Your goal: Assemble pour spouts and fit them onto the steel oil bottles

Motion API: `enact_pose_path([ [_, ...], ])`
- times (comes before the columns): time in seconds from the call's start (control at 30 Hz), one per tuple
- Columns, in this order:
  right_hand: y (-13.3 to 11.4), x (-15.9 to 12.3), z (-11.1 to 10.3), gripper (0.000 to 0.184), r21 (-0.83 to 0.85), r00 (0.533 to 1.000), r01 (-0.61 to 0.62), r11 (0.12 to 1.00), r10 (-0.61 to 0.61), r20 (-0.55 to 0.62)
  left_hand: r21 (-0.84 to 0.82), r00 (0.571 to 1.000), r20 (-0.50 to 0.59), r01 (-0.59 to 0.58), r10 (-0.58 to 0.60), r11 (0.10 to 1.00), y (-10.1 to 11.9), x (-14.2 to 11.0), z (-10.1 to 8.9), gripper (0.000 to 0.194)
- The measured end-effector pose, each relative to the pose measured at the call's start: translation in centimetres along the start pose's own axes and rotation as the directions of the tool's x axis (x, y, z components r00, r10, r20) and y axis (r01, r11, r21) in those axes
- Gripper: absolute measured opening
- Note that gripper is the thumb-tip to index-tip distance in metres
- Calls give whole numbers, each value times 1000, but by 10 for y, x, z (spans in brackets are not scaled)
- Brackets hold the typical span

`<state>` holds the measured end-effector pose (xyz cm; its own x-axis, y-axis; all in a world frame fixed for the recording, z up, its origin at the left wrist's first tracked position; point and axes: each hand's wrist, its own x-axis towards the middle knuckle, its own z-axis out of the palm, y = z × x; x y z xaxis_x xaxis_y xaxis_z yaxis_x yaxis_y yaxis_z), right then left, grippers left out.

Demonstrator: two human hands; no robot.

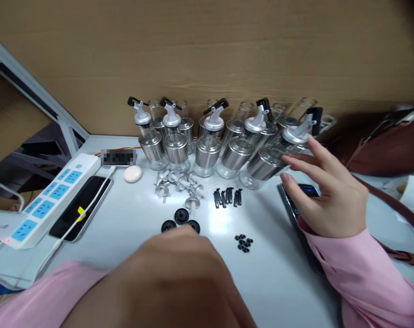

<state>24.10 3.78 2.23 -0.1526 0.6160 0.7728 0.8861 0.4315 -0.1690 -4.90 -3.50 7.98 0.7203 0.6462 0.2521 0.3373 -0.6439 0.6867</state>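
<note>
My right hand (pixel 330 191) is beside the rightmost oil bottle (pixel 261 166), fingers apart. Its fingertips are at the bottle's neck and grey pourer; whether they touch is hard to tell. That bottle has a steel band and a black flip lid, and appears tilted. My left hand (pixel 179 273) fills the bottom middle, large and blurred, its fingers hidden. Just beyond it lie black round caps (pixel 181 216), partly covered. Grey pourer spouts (pixel 183 182) are piled behind them. Small black lid levers (pixel 227 197) and tiny black plugs (pixel 244 243) lie on the white table (pixel 207 246).
More bottles with pourers (pixel 207 152) stand in a row, with open-necked ones behind, before a cardboard wall (pixel 207 54). At left are a power strip (pixel 53 200), a phone (pixel 79 207) and a white round case (pixel 133 173). Another phone (pixel 306 191) and a brown bag (pixel 395 141) are right.
</note>
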Motion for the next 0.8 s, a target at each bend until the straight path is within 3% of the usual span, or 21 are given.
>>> enact_pose_path([
  [0.07, 2, -1, 0, 23, 8, 1000, -2, 1000, 2, 22, -107, 997, -71, 4, -12, 994, -10, 17, -3, 15],
  [0.13, 3, -2, 1, 26, 22, 999, -9, 1000, 8, 52, -135, 962, -262, 47, -82, 990, -27, 28, -3, 16],
  [0.23, 5, -2, 2, 30, 38, 995, -27, 999, 23, 93, -153, 841, -511, 112, -176, 982, -56, 35, 0, 20],
  [0.33, 7, -2, 3, 32, 64, 991, -46, 997, 38, 127, -128, 755, -633, 116, -171, 985, -77, 38, -2, 28],
  [0.4, 9, -2, 2, 32, 108, 986, -75, 991, 57, 159, -86, 659, -743, 80, -118, 993, -87, 39, -5, 36],
  [0.47, 12, -2, 1, 27, 163, 979, -136, 977, 107, 172, -59, 529, -845, 64, -84, 996, -98, 39, -8, 32],
  [0.53, 18, -2, 1, 21, 240, 969, -240, 941, 218, 112, -138, 469, -871, 59, -149, 989, -112, 36, -11, 25],
  [0.6, 31, -4, 3, 30, 347, 927, -347, 871, 374, -13, -308, 465, -837, 36, -289, 951, -129, 31, -13, 42],
  [0.67, 48, -6, 7, 52, 448, 857, -419, 790, 507, -91, -442, 490, -766, 70, -417, 894, -144, 27, -15, 55],
  [0.73, 65, -9, 14, 62, 520, 803, -492, 699, 594, -39, -505, 538, -689, 124, -486, 854, -153, 24, -14, 58],
  [0.8, 78, -11, 20, 69, 559, 746, -592, 580, 657, 108, -515, 583, -644, 148, -495, 844, -156, 23, -12, 60],
])
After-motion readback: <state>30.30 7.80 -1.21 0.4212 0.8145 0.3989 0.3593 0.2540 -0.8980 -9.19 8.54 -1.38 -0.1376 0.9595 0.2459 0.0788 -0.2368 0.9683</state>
